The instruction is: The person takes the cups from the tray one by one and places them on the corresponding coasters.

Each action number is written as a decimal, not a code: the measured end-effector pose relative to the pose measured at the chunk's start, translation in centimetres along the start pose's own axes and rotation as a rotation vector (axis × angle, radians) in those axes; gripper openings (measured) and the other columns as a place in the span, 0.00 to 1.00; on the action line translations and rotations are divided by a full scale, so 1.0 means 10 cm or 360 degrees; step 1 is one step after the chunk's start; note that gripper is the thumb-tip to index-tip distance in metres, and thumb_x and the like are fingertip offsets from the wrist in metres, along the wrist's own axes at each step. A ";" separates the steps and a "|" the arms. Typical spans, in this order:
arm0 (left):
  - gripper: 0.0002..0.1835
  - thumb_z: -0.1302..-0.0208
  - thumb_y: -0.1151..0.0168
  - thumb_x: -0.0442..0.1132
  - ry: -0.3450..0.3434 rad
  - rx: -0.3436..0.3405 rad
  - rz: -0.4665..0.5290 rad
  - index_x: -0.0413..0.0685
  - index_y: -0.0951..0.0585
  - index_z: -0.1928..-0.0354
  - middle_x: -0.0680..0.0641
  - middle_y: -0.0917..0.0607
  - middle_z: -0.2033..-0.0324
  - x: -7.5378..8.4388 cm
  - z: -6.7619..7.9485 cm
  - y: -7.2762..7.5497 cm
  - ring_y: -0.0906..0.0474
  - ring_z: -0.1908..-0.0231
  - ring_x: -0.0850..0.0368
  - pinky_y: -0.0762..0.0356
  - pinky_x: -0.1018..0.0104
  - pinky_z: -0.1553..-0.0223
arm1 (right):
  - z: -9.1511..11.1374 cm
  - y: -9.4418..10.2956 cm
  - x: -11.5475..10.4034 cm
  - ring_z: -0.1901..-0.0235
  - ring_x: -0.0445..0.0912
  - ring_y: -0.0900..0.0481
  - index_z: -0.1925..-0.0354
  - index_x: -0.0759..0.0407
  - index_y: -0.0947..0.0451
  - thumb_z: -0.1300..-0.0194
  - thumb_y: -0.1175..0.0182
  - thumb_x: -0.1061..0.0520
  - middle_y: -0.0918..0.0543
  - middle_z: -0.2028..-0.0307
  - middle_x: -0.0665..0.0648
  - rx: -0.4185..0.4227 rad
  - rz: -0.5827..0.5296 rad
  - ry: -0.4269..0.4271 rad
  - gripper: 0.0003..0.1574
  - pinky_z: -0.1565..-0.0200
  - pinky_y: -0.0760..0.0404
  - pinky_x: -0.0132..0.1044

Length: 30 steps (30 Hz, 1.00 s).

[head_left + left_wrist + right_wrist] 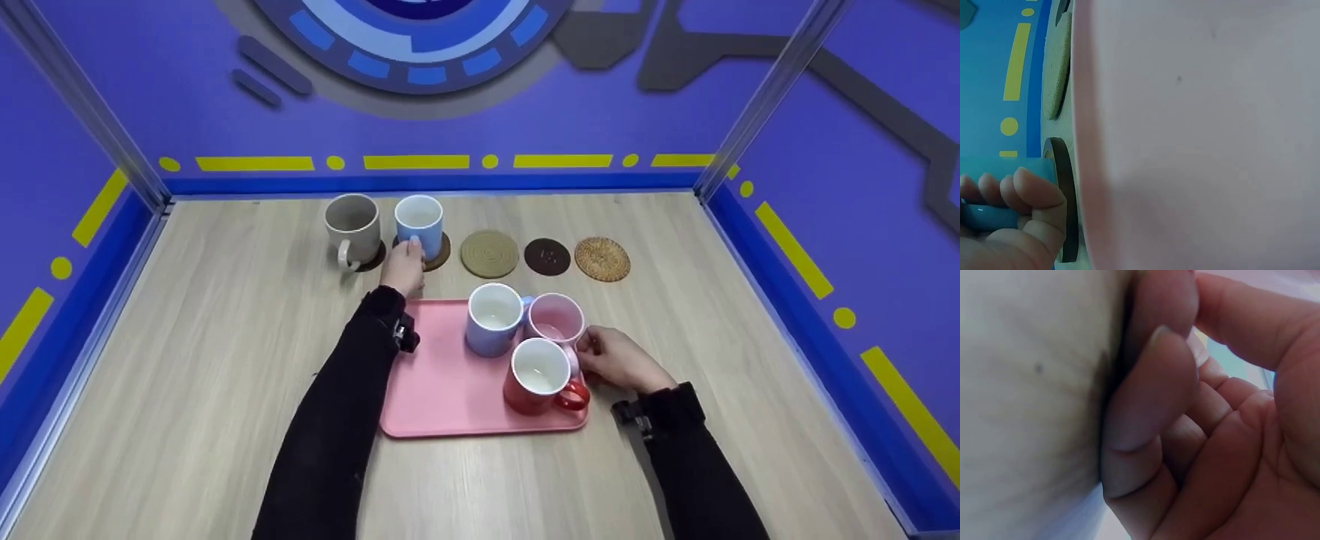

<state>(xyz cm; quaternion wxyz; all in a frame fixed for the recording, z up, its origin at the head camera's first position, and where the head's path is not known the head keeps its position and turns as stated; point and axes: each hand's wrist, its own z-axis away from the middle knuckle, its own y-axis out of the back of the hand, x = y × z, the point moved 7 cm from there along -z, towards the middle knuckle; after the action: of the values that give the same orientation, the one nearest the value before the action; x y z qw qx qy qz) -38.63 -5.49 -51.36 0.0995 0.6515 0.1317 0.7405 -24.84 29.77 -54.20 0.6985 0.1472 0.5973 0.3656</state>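
Note:
At the back of the table my left hand (405, 268) grips the handle of a light blue mug (420, 214), which stands upright on a brown round coaster (437, 259). In the left wrist view, the fingers (1039, 191) curl round the handle. My right hand (619, 360) is low at the right edge of the pink tray (442, 390), thumb and forefinger pinching at its rim beside the pink mug (555, 319). Its curled fingers (1151, 394) lie against the tabletop; the fingertips' contact is partly hidden. A blue-grey mug (489, 337) and a red mug (529, 401) also stand on the tray.
Left of the light blue mug, a grey-beige mug (352, 217) stands on a dark coaster (373, 262). To the right lie a green-beige coaster (489, 255), a dark brown one (547, 257) and a woven one (602, 259). Blue-purple panels (450, 135) enclose the table.

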 end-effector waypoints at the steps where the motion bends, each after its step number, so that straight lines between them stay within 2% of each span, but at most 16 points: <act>1: 0.22 0.12 0.63 0.46 -0.0005 0.0015 -0.0024 0.42 0.27 0.64 0.53 0.29 0.77 0.00 0.00 0.00 0.33 0.84 0.63 0.30 0.70 0.78 | 0.00 -0.01 0.00 0.73 0.42 0.21 0.60 0.62 0.21 0.27 0.34 0.57 0.18 0.71 0.53 0.0001 -0.0002 0.0001 0.09 0.70 0.22 0.32; 6: 0.20 0.12 0.63 0.45 -0.0006 0.0085 -0.0076 0.43 0.28 0.64 0.53 0.31 0.76 -0.03 -0.01 0.04 0.33 0.82 0.63 0.30 0.71 0.76 | -0.03 -0.05 -0.01 0.72 0.43 0.19 0.60 0.63 0.22 0.27 0.34 0.57 0.17 0.71 0.53 -0.0034 -0.0031 0.0037 0.10 0.70 0.21 0.32; 10: 0.20 0.12 0.62 0.45 0.0053 0.0037 0.0096 0.42 0.28 0.63 0.52 0.30 0.76 -0.08 -0.04 0.05 0.33 0.83 0.63 0.31 0.70 0.78 | -0.04 -0.03 -0.03 0.72 0.42 0.20 0.60 0.63 0.22 0.27 0.33 0.56 0.17 0.71 0.53 -0.0026 -0.0011 0.0046 0.10 0.69 0.21 0.32; 11: 0.21 0.12 0.62 0.46 0.0060 0.0017 0.0140 0.42 0.28 0.62 0.51 0.29 0.76 -0.12 -0.08 0.03 0.33 0.83 0.62 0.30 0.69 0.78 | -0.04 -0.02 -0.04 0.71 0.42 0.21 0.60 0.63 0.22 0.27 0.33 0.56 0.17 0.70 0.53 -0.0020 -0.0001 0.0045 0.10 0.69 0.21 0.32; 12: 0.22 0.13 0.61 0.50 0.0042 -0.0006 0.0164 0.43 0.27 0.63 0.51 0.27 0.77 -0.23 -0.18 0.01 0.32 0.83 0.61 0.29 0.67 0.78 | -0.04 0.00 -0.04 0.71 0.42 0.21 0.60 0.63 0.21 0.27 0.33 0.56 0.17 0.70 0.53 -0.0012 0.0012 0.0047 0.10 0.69 0.22 0.32; 13: 0.23 0.13 0.60 0.52 0.0026 0.0001 0.0135 0.43 0.26 0.62 0.50 0.25 0.75 -0.30 -0.24 0.01 0.30 0.81 0.60 0.28 0.66 0.75 | -0.04 0.01 -0.05 0.71 0.42 0.21 0.60 0.63 0.21 0.27 0.33 0.56 0.17 0.70 0.53 -0.0007 0.0021 0.0048 0.10 0.68 0.22 0.32; 16: 0.21 0.17 0.53 0.56 -0.0038 0.0167 -0.0013 0.45 0.23 0.56 0.46 0.19 0.64 -0.51 -0.37 0.03 0.21 0.66 0.53 0.21 0.59 0.56 | -0.04 0.01 -0.05 0.70 0.42 0.22 0.60 0.62 0.21 0.27 0.33 0.55 0.17 0.70 0.53 -0.0002 0.0045 0.0056 0.11 0.68 0.22 0.33; 18: 0.21 0.19 0.49 0.55 -0.0075 0.0295 -0.0105 0.42 0.21 0.51 0.41 0.17 0.56 -0.44 -0.22 0.10 0.20 0.53 0.47 0.23 0.55 0.43 | -0.03 0.01 -0.04 0.70 0.42 0.22 0.60 0.62 0.21 0.28 0.32 0.55 0.17 0.70 0.53 0.0004 0.0054 0.0070 0.11 0.68 0.23 0.32; 19: 0.20 0.20 0.47 0.51 -0.0065 0.0339 -0.0122 0.39 0.21 0.47 0.39 0.18 0.51 -0.32 -0.06 0.13 0.21 0.48 0.45 0.25 0.52 0.39 | -0.03 0.01 -0.03 0.70 0.42 0.22 0.60 0.62 0.21 0.28 0.32 0.55 0.17 0.70 0.53 0.0006 0.0052 0.0073 0.11 0.68 0.23 0.32; 20: 0.20 0.21 0.45 0.49 -0.0070 0.0336 -0.0095 0.37 0.21 0.44 0.36 0.18 0.48 -0.23 0.08 0.13 0.22 0.44 0.42 0.27 0.50 0.35 | -0.02 0.02 -0.02 0.71 0.42 0.22 0.61 0.62 0.21 0.28 0.32 0.55 0.17 0.70 0.53 0.0009 0.0052 0.0076 0.10 0.69 0.23 0.32; 21: 0.21 0.21 0.44 0.48 -0.0076 0.0289 -0.0085 0.36 0.21 0.43 0.34 0.17 0.46 -0.15 0.21 0.12 0.22 0.42 0.40 0.27 0.48 0.34 | -0.02 0.02 -0.02 0.71 0.42 0.22 0.61 0.62 0.21 0.28 0.32 0.55 0.18 0.70 0.53 0.0016 0.0051 0.0079 0.10 0.68 0.23 0.32; 23: 0.20 0.20 0.44 0.46 -0.0096 0.0143 -0.0073 0.35 0.19 0.42 0.34 0.16 0.45 0.02 0.52 0.08 0.20 0.44 0.41 0.24 0.48 0.36 | 0.00 0.03 0.00 0.71 0.42 0.22 0.61 0.61 0.21 0.28 0.32 0.56 0.18 0.71 0.53 0.0022 0.0061 0.0071 0.10 0.68 0.23 0.32; 26: 0.24 0.18 0.44 0.52 -0.0103 -0.0150 -0.0096 0.41 0.18 0.36 0.38 0.14 0.44 0.04 0.82 -0.05 0.16 0.49 0.43 0.18 0.51 0.44 | 0.00 0.04 0.00 0.71 0.43 0.22 0.61 0.60 0.21 0.28 0.32 0.55 0.19 0.71 0.52 0.0019 0.0067 0.0056 0.10 0.68 0.23 0.32; 30: 0.27 0.19 0.44 0.56 -0.0130 -0.0420 -0.0105 0.46 0.20 0.31 0.42 0.13 0.44 0.05 1.20 -0.19 0.14 0.62 0.43 0.17 0.61 0.62 | 0.00 0.03 0.00 0.72 0.42 0.22 0.60 0.61 0.21 0.28 0.32 0.55 0.19 0.71 0.52 0.0015 0.0055 0.0056 0.11 0.68 0.24 0.32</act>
<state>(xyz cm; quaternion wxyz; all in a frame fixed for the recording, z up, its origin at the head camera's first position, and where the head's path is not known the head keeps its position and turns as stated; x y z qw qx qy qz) -26.81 -2.74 -50.15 0.2139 0.6576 0.0503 0.7206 -24.93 29.91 -54.01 0.6807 0.1543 0.6086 0.3774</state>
